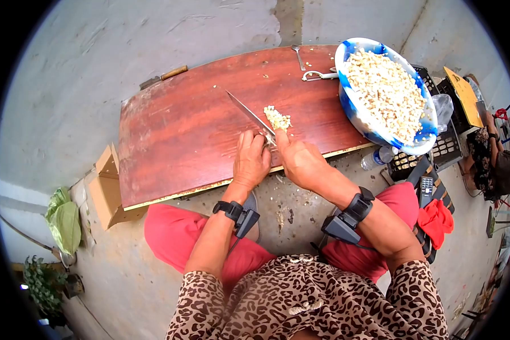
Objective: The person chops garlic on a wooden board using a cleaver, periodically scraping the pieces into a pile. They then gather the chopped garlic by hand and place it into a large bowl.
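Note:
My right hand (301, 161) is closed on the handle of a long knife (249, 113), whose blade points up and to the left over the reddish wooden board (175, 136). Just left of the blade's near end, my left hand (251, 161) has its fingers bent together, pressing on small pale pieces that are mostly hidden. A little pile of chopped pale bits (277, 118) lies beyond my right hand. At the board's right end stands a blue and white basin (351, 107) full of chopped pale pieces (385, 93).
A spoon (298, 56), a white-handled peeler (320, 75) and a wooden-handled tool (167, 75) lie along the far edge. A plastic bottle (377, 158), black crates (447, 144) and a cardboard box (109, 192) stand around the board. Another person (481, 153) is at far right.

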